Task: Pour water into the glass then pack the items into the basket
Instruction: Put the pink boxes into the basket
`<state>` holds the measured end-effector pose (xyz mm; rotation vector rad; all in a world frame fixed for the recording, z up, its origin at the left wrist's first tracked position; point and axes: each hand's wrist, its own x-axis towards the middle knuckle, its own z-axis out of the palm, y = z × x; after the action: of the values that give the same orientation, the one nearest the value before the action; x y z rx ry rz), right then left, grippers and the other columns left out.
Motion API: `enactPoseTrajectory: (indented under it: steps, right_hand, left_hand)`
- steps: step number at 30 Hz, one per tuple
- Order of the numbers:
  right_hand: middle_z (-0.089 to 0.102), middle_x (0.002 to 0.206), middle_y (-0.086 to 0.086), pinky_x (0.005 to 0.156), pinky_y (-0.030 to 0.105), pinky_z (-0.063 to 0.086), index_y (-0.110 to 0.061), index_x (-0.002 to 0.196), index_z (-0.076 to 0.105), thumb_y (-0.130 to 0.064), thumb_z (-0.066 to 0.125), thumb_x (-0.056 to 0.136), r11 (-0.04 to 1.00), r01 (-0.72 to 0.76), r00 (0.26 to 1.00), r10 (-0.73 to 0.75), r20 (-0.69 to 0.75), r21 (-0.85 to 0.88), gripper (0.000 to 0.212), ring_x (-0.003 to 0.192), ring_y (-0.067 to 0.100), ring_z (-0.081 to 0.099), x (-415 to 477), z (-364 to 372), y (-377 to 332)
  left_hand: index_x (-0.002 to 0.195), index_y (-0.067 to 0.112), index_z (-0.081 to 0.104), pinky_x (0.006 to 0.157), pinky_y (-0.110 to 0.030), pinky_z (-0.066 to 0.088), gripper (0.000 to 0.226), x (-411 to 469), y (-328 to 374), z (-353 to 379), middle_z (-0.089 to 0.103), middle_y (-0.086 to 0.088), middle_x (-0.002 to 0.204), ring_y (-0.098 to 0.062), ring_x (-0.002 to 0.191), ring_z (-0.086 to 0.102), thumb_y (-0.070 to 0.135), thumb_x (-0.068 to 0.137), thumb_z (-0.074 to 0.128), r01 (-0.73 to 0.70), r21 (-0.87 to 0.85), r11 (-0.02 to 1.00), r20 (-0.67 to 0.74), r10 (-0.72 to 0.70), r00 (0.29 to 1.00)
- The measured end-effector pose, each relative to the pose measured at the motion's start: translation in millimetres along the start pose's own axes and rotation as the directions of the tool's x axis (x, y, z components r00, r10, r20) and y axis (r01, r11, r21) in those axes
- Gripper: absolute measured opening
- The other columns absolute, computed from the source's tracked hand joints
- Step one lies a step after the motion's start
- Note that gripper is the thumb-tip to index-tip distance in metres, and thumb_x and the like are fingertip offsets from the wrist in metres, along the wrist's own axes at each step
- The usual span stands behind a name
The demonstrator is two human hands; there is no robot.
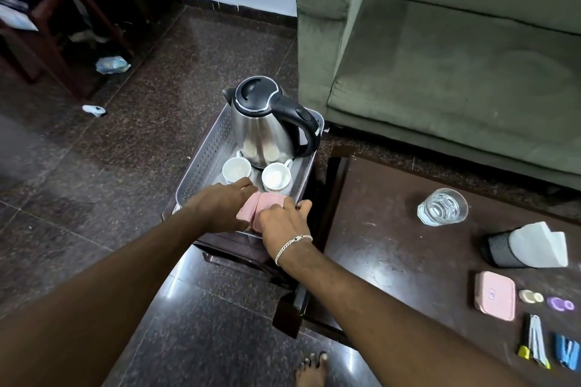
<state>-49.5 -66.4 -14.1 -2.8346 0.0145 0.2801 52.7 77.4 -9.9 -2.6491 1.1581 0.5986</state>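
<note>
On a dark stool [239, 248], basket [201, 166]: both hands [220, 210] [283, 220] grip pink boxes [267, 201]; no legible writing.

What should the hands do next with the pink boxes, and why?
Probably set them down and let go. Both the left hand and the right hand hold the pink boxes at the near end of the basket, just in front of the two white cups and the kettle.
</note>
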Motion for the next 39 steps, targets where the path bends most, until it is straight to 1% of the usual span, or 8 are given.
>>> enactPoseTrajectory:
  steps: [7,12,17,21,27,30,35,39]
  right_hand:
    - [0.049,0.125,0.009,0.091,0.054,0.028,-0.018,0.105,0.072,-0.023,0.058,0.088,0.997,-0.06,0.995,0.056,0.081,0.05,0.023,0.117,0.035,0.037,-1,-9,-5]
    - [0.044,0.128,0.008,0.091,0.056,0.028,-0.019,0.103,0.072,-0.018,0.062,0.083,0.998,-0.001,0.994,-0.006,0.106,0.07,0.023,0.118,0.035,0.034,-18,-28,8]
    - [0.051,0.107,0.001,0.074,0.043,0.036,-0.025,0.101,0.069,-0.019,0.061,0.076,0.99,-0.035,0.984,0.059,-0.17,0.137,0.026,0.096,0.028,0.046,-80,-33,63]
    - [0.056,0.105,0.0,0.074,0.043,0.043,-0.028,0.104,0.067,-0.022,0.054,0.084,0.953,-0.237,0.947,0.269,-0.174,0.187,0.024,0.094,0.028,0.054,-156,-27,154]
    - [0.06,0.1,0.014,0.076,0.044,0.051,-0.009,0.099,0.071,-0.007,0.054,0.085,0.832,-0.477,0.855,0.514,-0.066,0.284,0.022,0.089,0.04,0.061,-256,-21,287]
    - [0.062,0.101,0.018,0.078,0.043,0.05,-0.003,0.098,0.07,-0.002,0.055,0.084,0.752,-0.596,0.774,0.632,-0.048,0.283,0.021,0.089,0.043,0.061,-296,-14,339]
    - [0.061,0.11,0.019,0.084,0.043,0.05,-0.002,0.102,0.065,-0.018,0.064,0.087,0.589,-0.751,0.613,0.79,-0.016,0.298,0.022,0.101,0.042,0.06,-333,4,399]
    - [0.058,0.112,0.014,0.084,0.04,0.049,-0.007,0.104,0.065,-0.035,0.069,0.086,0.5,-0.819,0.539,0.839,0.076,0.281,0.034,0.104,0.039,0.061,-339,25,424]
  left_hand:
    - [0.144,0.023,0.037,0.074,-0.047,0.059,0.079,-9,4,8,0.045,0.002,0.145,-0.034,0.094,0.073,0.051,0.082,0.077,0.057,0.034,0.998,-0.046,-0.055,0.997]
    - [0.154,0.031,0.036,0.065,-0.037,0.055,0.092,-14,11,-6,0.04,0.004,0.159,-0.032,0.098,0.072,0.056,0.077,0.079,0.006,0.162,0.987,-0.116,0.012,0.993]
    - [0.122,0.017,0.056,0.046,-0.04,0.054,0.052,-7,62,-44,0.055,-0.01,0.122,-0.037,0.077,0.07,0.051,0.082,0.062,-0.054,0.173,0.984,-0.301,0.105,0.948]
    - [0.112,0.017,0.058,0.045,-0.034,0.048,0.045,22,156,-61,0.054,-0.006,0.111,-0.032,0.075,0.069,0.055,0.089,0.055,-0.226,0.139,0.964,-0.4,0.263,0.878]
    - [0.131,0.019,0.046,0.07,-0.046,0.058,0.063,75,314,-38,0.048,-0.005,0.132,-0.033,0.095,0.068,0.068,0.092,0.048,-0.29,-0.093,0.953,-0.203,0.267,0.942]
    - [0.133,0.02,0.043,0.074,-0.048,0.056,0.067,94,390,-22,0.044,-0.003,0.132,-0.039,0.097,0.068,0.068,0.088,0.057,-0.29,-0.215,0.932,-0.129,0.268,0.955]
    - [0.15,0.02,0.03,0.085,-0.049,0.053,0.094,123,476,8,0.034,-0.002,0.141,-0.038,0.117,0.06,0.058,0.078,0.077,-0.302,-0.272,0.914,-0.041,0.303,0.952]
    - [0.16,0.024,0.011,0.097,-0.054,0.054,0.119,143,510,26,0.017,0.003,0.162,-0.036,0.135,0.047,0.052,0.072,0.085,-0.288,-0.27,0.919,0.016,0.304,0.953]
